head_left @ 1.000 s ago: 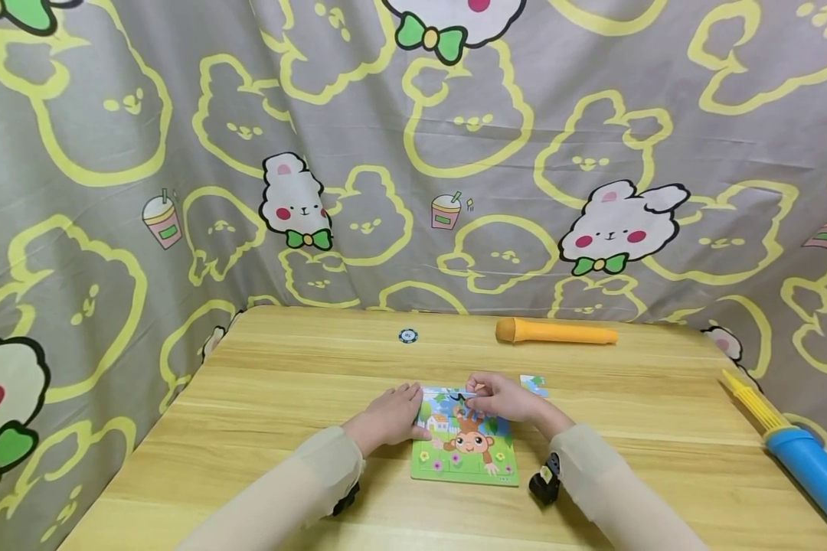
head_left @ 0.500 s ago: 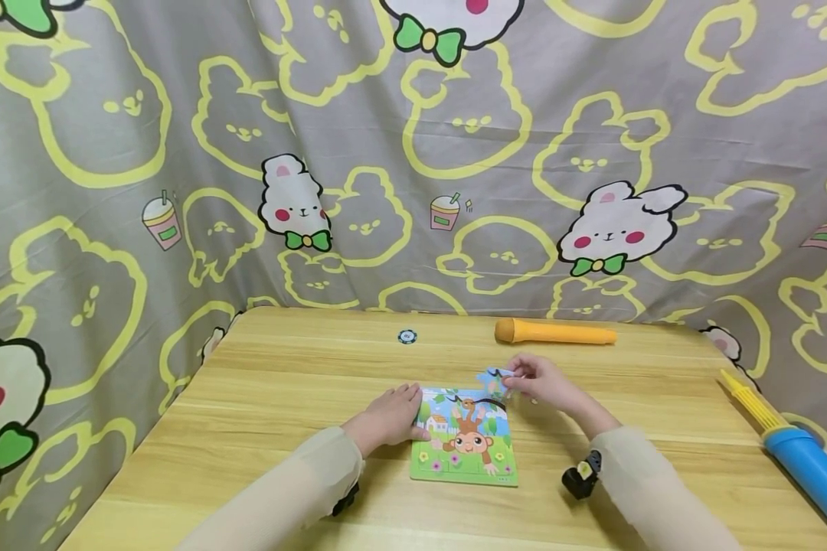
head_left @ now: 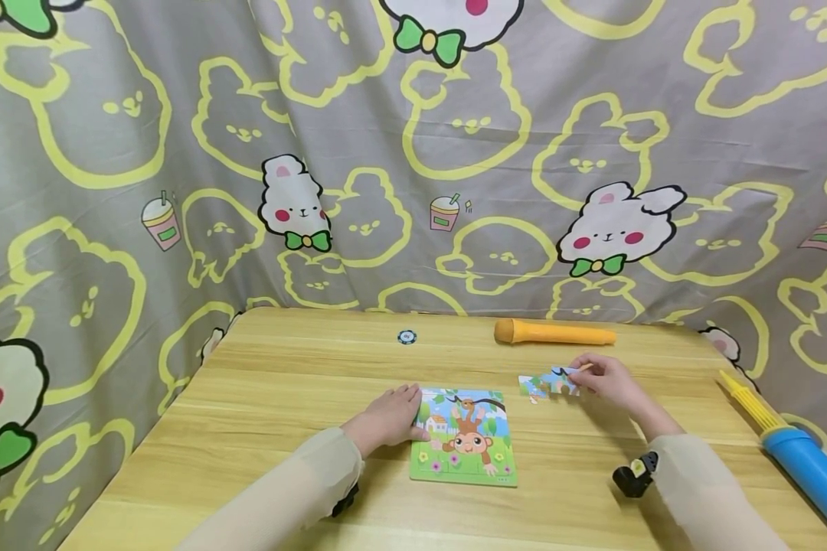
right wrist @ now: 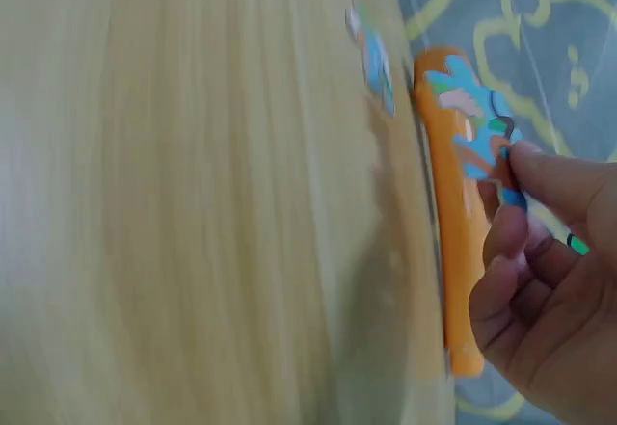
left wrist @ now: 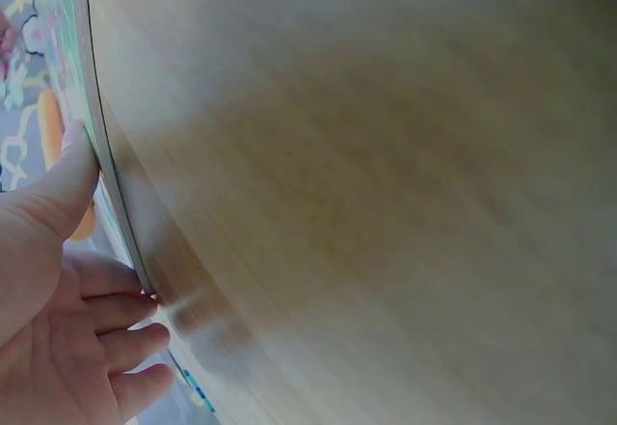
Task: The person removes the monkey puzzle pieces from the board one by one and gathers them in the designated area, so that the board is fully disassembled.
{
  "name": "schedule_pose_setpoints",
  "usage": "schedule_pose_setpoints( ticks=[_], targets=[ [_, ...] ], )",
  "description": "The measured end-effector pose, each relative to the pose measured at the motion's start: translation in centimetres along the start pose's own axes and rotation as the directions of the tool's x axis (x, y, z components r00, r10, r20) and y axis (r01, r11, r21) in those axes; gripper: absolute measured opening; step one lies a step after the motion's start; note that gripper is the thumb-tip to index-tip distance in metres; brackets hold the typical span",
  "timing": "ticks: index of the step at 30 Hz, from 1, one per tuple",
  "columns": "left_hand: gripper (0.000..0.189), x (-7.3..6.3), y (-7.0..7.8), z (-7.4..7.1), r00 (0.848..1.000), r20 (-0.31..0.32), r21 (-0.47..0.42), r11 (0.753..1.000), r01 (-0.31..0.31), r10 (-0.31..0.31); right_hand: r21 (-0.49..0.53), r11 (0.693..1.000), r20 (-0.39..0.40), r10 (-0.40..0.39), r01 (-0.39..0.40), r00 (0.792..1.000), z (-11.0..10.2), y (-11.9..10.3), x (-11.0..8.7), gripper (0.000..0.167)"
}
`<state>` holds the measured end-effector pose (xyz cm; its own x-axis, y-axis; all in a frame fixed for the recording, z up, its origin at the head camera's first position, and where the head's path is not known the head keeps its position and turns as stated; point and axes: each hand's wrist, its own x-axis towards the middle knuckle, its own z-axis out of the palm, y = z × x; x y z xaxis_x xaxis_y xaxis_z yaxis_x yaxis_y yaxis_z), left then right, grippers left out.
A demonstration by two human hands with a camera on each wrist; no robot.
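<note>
A square puzzle board [head_left: 463, 440] with a monkey picture lies flat on the wooden table. My left hand [head_left: 389, 417] rests along its left edge, thumb on the board's border and the other fingers extended near the upper corner. To the right of the board, my right hand [head_left: 609, 383] pinches a jigsaw piece [right wrist: 472, 117] between thumb and fingers, raised off the table. A second loose jigsaw piece [head_left: 532, 387] lies on the table just left of the held one. In the left wrist view, part of the board is cut off by the frame.
An orange microphone-shaped toy [head_left: 554, 332] lies at the table's back edge. Left of it is a small round chip [head_left: 407, 337]. A blue and yellow pump-like tube [head_left: 809, 463] lies along the right side. A patterned curtain [head_left: 358, 138] hangs behind the table.
My right hand has lifted the jigsaw piece away from the top of the board and carried it right, beyond the second loose piece. The left hand stays on the board's edge.
</note>
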<state>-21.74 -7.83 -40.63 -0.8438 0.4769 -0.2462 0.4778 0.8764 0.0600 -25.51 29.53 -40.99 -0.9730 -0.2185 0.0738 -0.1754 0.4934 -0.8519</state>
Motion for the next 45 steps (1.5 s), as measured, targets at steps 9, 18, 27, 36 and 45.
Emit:
schedule_pose_setpoints(
  ticks=[9, 18, 27, 36, 45],
  targets=[
    [0.078, 0.0, -0.2, 0.1, 1.0, -0.006, -0.003, 1.0, -0.002, 0.002, -0.091, 0.99, -0.023, 0.106, -0.108, 0.994, -1.6, 2.7, -0.2, 0.021],
    [0.078, 0.1, -0.1, 0.1, 1.0, -0.011, -0.016, 1.0, -0.008, 0.008, -0.101, 0.975, -0.027, 0.194, -0.196, 0.981, -1.9, 3.7, 0.2, 0.02],
    [0.078, 0.1, -0.1, 0.2, 1.0, -0.008, -0.012, 1.0, -0.011, 0.011, -0.164, 0.96, -0.041, 0.224, -0.228, 0.974, -1.9, 3.9, 0.4, 0.023],
    [0.078, 0.2, -0.1, 0.2, 1.0, -0.011, -0.004, 1.0, -0.012, 0.012, -0.14, 0.965, -0.043, 0.216, -0.22, 0.975, -1.9, 3.7, 0.5, 0.023],
    [0.079, 0.2, -0.2, 0.3, 1.0, -0.003, 0.003, 1.0, -0.009, 0.009, -0.141, 0.973, -0.053, 0.177, -0.183, 0.983, -1.8, 1.9, 0.7, 0.033]
  ],
)
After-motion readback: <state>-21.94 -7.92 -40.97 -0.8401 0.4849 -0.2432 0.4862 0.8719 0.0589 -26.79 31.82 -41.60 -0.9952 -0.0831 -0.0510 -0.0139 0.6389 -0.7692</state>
